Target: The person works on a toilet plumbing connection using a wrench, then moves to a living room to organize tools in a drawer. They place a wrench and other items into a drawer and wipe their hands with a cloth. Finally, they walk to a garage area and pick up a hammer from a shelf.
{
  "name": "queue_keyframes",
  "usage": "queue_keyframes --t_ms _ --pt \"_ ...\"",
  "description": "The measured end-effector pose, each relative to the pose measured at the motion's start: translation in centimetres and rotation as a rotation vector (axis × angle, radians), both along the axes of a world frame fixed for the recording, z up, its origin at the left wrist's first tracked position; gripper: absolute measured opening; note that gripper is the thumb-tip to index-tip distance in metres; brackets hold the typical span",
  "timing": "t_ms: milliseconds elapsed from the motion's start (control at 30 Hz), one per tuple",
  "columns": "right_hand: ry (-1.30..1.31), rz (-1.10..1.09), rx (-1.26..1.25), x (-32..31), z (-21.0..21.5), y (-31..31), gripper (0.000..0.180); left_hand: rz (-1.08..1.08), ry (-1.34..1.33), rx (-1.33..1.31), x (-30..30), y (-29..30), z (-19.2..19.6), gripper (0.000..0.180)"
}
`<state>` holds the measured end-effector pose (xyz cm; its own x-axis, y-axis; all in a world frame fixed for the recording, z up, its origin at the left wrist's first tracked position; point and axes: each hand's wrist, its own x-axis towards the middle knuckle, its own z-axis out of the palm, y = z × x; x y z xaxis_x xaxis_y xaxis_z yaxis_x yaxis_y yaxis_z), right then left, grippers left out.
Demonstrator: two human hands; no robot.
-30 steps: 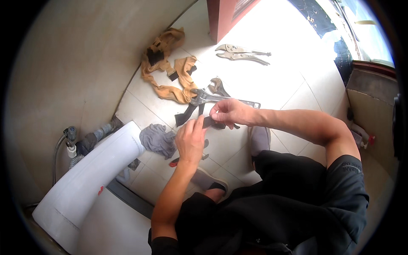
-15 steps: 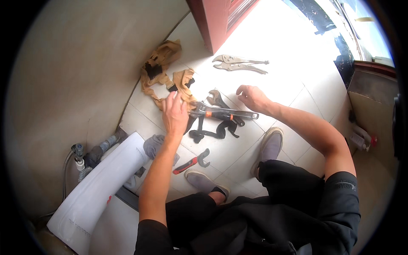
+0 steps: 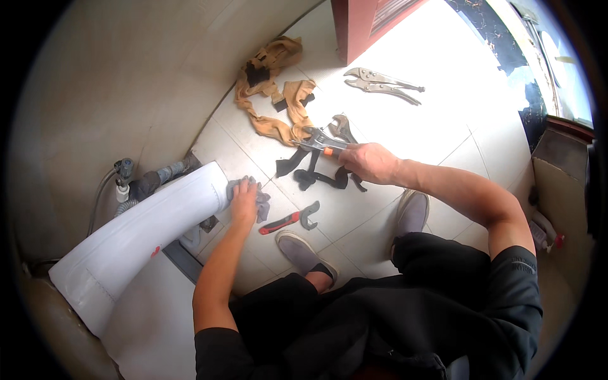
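Worn on the head, looking steeply down on a tiled floor (image 3: 405,126) from close above. Fisheye, upright and unmirrored, straight tile lines bending toward the dark round rim. Only one view, so nothing shared with another. Forearms coming in from the lower edge around 6 o'clock: left hand (image 3: 244,201) near centre toward 9 o'clock, right hand (image 3: 367,163) just above centre toward 1 o'clock. Pale wall (image 3: 126,82) filling 9 to 12 o'clock; bright daylight at 1 o'clock.

left hand (image 3: 243,201): arm extended, palm down, fingers spread | right hand (image 3: 367,162): arm bent, grip closed
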<state>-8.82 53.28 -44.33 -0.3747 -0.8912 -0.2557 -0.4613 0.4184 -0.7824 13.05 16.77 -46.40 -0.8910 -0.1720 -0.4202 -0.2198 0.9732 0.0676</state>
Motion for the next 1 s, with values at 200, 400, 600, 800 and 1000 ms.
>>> queue_keyframes --t_ms 200,400,600,800,1000 --pt "-0.09 -0.168 0.156 1.0 -0.4 5.5 0.017 -0.012 0.024 0.081 -6.6 2.6 4.7 0.022" --pt "-0.159 -0.048 0.239 3.1 0.5 5.0 0.032 0.035 -0.162 -0.029 -12.9 7.5 7.8 0.034" --pt "-0.84 -0.549 -0.404 5.4 1.4 -4.1 0.076 0.652 -0.313 1.007 -12.9 11.3 5.2 0.039" --pt "-1.13 -1.021 -0.349 8.7 3.9 -5.4 0.072 1.383 -0.106 1.493 -12.8 20.2 7.2 0.033" --pt "-1.938 -1.104 -0.839 7.2 11.6 2.9 0.089 1.618 0.197 1.234 -10.6 19.4 6.8 0.034"
